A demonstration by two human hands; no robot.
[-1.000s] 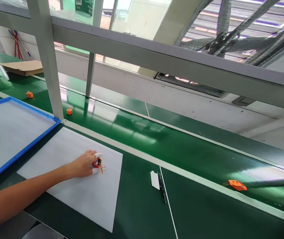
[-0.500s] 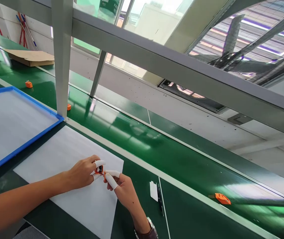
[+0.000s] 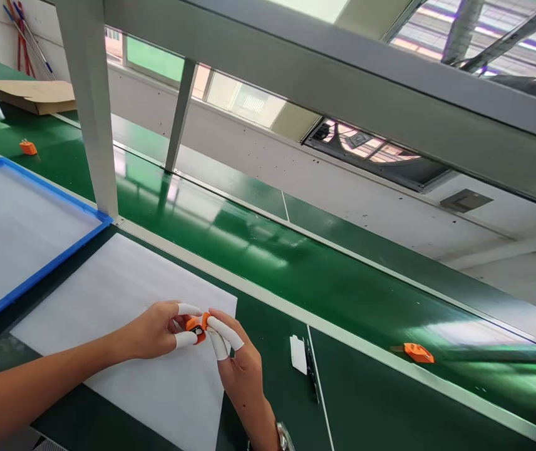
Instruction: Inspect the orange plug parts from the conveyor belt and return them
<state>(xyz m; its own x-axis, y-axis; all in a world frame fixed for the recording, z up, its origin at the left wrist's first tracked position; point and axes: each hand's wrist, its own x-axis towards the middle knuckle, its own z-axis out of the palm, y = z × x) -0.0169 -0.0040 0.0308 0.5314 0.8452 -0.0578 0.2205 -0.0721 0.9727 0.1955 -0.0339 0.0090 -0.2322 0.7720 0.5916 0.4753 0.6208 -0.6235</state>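
Note:
A small orange part (image 3: 197, 326) is pinched between both my hands above a white foam sheet (image 3: 122, 300) on the green bench. My left hand (image 3: 158, 329) grips it from the left with thumb and forefinger in white finger cots. From the right, my right hand (image 3: 236, 360) closes its cot-covered fingertips on the same part. Most of the part is hidden by the fingers.
A blue-framed tray (image 3: 37, 275) with a white liner lies at left. On the green conveyor belt (image 3: 272, 257) ride orange parts, one (image 3: 418, 352) at right and another (image 3: 28, 148) far left. A white tag and dark tool (image 3: 303, 357) lie by my right hand. A grey post (image 3: 92, 113) stands behind the tray.
My right hand came in and joined my left on the orange part, which has lifted slightly. The orange parts on the belt have drifted left.

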